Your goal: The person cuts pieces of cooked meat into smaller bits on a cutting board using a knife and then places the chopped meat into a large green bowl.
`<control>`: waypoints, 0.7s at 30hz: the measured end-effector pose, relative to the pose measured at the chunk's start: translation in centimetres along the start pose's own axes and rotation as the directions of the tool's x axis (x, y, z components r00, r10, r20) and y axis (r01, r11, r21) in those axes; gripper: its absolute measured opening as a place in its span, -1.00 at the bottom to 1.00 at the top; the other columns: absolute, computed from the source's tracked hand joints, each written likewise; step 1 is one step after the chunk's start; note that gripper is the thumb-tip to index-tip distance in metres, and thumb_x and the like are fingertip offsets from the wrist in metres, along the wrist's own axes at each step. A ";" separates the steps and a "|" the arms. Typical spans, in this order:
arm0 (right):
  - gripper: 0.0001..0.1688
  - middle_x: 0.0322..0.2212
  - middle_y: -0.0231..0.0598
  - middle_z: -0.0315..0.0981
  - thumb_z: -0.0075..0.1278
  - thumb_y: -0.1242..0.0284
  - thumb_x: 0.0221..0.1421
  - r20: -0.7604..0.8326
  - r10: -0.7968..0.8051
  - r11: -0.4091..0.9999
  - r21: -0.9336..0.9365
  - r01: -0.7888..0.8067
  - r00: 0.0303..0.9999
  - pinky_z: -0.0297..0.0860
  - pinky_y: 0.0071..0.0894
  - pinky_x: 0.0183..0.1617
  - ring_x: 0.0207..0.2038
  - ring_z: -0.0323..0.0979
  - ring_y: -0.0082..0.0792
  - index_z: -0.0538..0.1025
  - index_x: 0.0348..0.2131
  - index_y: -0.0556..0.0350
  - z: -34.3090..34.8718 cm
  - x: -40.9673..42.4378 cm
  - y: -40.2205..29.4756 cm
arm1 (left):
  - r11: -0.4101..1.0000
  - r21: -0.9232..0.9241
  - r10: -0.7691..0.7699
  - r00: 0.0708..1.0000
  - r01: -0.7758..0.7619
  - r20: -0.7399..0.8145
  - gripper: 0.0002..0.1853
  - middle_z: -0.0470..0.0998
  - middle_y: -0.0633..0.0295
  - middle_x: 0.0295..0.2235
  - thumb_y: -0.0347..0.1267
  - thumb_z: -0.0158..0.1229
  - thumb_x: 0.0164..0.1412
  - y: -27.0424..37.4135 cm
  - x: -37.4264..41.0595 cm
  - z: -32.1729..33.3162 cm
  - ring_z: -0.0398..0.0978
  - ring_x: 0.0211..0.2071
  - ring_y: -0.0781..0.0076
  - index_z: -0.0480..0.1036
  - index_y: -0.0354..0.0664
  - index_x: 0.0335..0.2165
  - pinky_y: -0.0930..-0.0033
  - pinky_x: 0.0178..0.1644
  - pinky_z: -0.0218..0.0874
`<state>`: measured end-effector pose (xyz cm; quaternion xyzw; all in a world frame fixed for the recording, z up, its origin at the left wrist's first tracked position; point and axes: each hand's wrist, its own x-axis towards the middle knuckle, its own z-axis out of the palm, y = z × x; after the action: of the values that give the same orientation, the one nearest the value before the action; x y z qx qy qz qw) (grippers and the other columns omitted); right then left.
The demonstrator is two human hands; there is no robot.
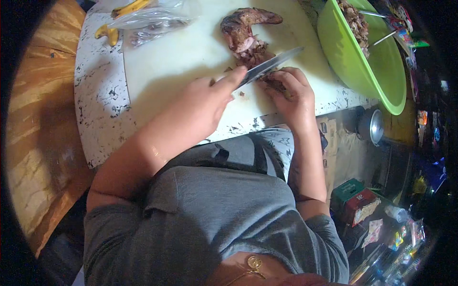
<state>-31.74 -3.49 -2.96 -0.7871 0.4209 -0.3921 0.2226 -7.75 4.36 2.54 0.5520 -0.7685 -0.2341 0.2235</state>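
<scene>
My left hand (211, 100) grips a knife whose broad steel blade (272, 64) slants up to the right across some chopped meat. Beneath and behind the blade lie the chopped dark bits of meat (252, 53). My right hand (295, 93), fingers curled, holds a small piece of the meat (277, 84) against the white cutting board (171, 68). Just beyond the chopped meat rests a roasted wing or leg piece of poultry (238, 28) with browned skin. The knife's handle is hidden inside my left hand.
A green plastic basin (375, 78) stands at the right edge, holding shredded meat (354, 25) and metal utensils (384, 37). Bananas (130, 8) and a clear plastic bag (154, 21) sit at upper left. The speckled tabletop (102, 96) ends before my body. A pot (375, 127) is lower right.
</scene>
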 end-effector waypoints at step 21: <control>-0.70 -0.19 -0.01 0.57 0.22 0.72 -0.03 -0.061 0.018 0.982 -0.186 -0.030 0.998 0.47 -0.25 0.01 -0.11 0.56 0.02 0.62 -0.21 0.23 1.1 0.2 -0.6 | 1.000 0.015 0.007 0.999 -0.006 -0.032 -0.41 0.54 -0.13 -0.36 -0.42 0.12 0.32 -0.3 1.5 0.2 0.53 -0.35 -0.17 0.31 0.03 0.30 -0.05 -0.23 0.38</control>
<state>-30.52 -3.30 -3.12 -0.7874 0.4716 -0.3715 0.1400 -8.13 2.84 2.32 0.5548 -0.7683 -0.2187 0.2325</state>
